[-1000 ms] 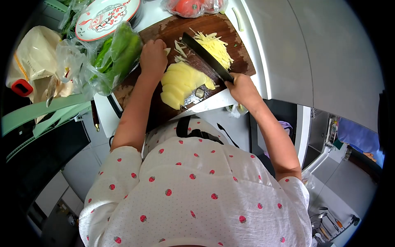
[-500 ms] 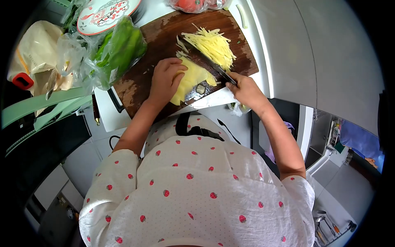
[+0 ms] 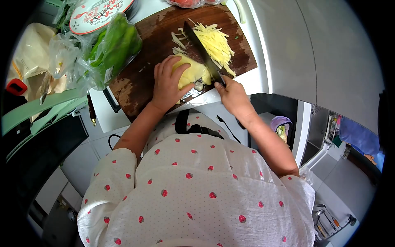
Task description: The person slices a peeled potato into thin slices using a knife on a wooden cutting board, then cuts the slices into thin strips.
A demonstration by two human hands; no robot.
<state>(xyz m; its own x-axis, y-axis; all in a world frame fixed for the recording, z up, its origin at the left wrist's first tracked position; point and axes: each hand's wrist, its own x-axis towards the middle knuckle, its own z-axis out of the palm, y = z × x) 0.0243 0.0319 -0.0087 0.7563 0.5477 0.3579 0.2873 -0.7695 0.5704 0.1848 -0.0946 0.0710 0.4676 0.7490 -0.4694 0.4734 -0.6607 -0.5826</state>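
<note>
On the dark wooden cutting board [image 3: 154, 35], my left hand [image 3: 166, 84] holds a stack of pale yellow potato slices [image 3: 192, 71], its thumb at the near side and its fingers across the far side. My right hand [image 3: 234, 96] is closed around the handle of a kitchen knife [image 3: 203, 52]. The dark blade points away from me, at the right edge of the slices. Just right of the blade lies a heap of thin potato shreds [image 3: 214, 43]. A small pale offcut [image 3: 199, 85] sits on the wet patch near the board's front edge.
Green peppers [image 3: 117, 45] in a clear bag lie left of the board, with a patterned plate [image 3: 98, 16] behind them. A bag of red produce [image 3: 185, 3] stands at the back. A pale green strip [image 3: 240, 11] lies beyond the board's right corner.
The left hand has shifted its hold, with the thumb now lower and the slices gathered closer together. The knife and right hand have moved slightly left, and more of the blade shows.
</note>
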